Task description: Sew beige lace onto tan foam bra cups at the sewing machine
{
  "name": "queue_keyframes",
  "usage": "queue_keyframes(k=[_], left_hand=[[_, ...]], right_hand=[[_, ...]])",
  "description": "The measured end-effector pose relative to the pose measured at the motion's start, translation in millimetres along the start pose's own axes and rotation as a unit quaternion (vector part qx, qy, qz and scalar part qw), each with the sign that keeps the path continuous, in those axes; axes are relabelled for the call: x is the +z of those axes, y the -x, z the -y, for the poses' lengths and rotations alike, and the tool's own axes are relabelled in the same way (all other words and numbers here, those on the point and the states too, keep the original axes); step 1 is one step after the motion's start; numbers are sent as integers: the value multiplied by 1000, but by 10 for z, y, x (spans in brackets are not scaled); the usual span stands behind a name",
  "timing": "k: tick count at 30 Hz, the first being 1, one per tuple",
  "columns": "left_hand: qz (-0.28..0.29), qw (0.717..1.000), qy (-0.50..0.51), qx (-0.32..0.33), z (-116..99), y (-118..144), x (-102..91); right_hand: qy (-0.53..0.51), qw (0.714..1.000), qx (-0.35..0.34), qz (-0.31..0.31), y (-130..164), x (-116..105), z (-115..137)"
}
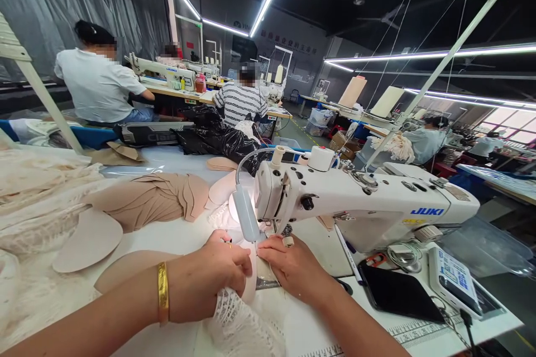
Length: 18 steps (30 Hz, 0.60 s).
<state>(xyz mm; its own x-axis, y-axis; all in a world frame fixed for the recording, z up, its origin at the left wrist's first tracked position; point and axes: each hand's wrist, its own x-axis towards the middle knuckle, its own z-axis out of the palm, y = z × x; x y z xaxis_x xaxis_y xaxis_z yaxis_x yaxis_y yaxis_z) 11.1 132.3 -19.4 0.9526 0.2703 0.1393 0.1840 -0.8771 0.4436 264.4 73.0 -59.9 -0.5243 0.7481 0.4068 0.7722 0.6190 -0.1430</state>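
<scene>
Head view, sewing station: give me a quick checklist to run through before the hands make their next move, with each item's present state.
1. Left hand gripping the white lace fabric: ok, fingers closed on it.
2. Right hand flat on the work beside the needle area: ok.
3. Fingertips away from the needle: cannot tell, the lamp hides the needle.
4. Work placed under the head of the sewing machine: ok, it lies at the presser foot area.
5. Black phone off the fabric path: ok, it lies to the right of the hands.
6. Thread run to the needle: cannot tell.
</scene>
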Motion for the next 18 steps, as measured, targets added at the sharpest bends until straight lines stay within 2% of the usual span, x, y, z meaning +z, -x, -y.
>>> queue_keyframes(k=[8,15,18], left_hand=[[-15,1000,3,14,110,-15,2],[-5,1000,-30,6,172,-78,-64],[-22,999,-33,7,207,-89,-80]], right_hand=[[-25,999,-9,-24,8,5,-6],[-25,999,-5,-24,30,17,-8],[-29,999,-8,-19,27,-11,17]])
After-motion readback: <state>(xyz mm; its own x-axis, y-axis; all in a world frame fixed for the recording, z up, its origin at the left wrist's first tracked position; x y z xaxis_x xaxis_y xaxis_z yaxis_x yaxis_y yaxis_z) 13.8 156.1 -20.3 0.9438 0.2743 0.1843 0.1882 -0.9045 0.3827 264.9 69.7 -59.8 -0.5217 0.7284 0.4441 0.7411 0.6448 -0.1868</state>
